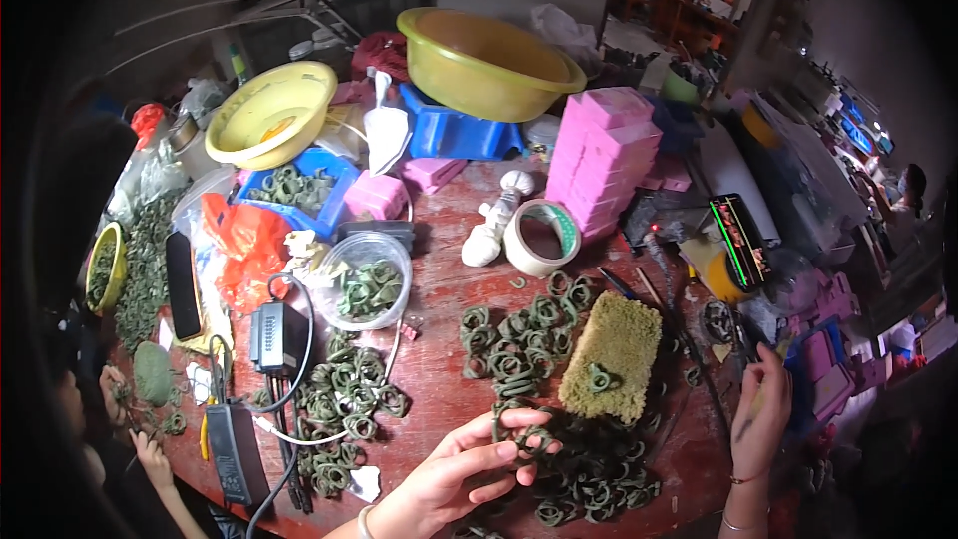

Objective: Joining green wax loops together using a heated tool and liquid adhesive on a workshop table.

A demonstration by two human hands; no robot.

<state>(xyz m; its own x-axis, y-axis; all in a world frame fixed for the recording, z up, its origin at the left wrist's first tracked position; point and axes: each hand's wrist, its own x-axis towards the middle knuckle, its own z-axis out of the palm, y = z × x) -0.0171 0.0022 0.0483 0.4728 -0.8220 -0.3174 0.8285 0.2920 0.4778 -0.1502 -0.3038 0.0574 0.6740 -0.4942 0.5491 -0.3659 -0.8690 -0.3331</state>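
Observation:
My left hand [469, 464] is closed in a pinch around a dark green ring [537, 436], just above the table. Another green ring touches its fingertips. Below and right of it spreads a heap of dark green rings [599, 474]. A yellow-green sponge block [611, 359] lies beyond, with one green ring [601, 378] on top. Farther left of the sponge sits a second group of rings [519, 339]. At the right, my right hand [763, 404] has its fingers closed by a dark slender tool [740, 339]; its kind is too unclear to tell.
A clear tub [367, 281] of green pieces stands left of centre, near a black power adapter [239, 454] with cables. Beyond are a tape roll [542, 238], stacked pink blocks [604, 160] and yellow basins [489, 65]. Another person's hands [150, 459] work at the far left.

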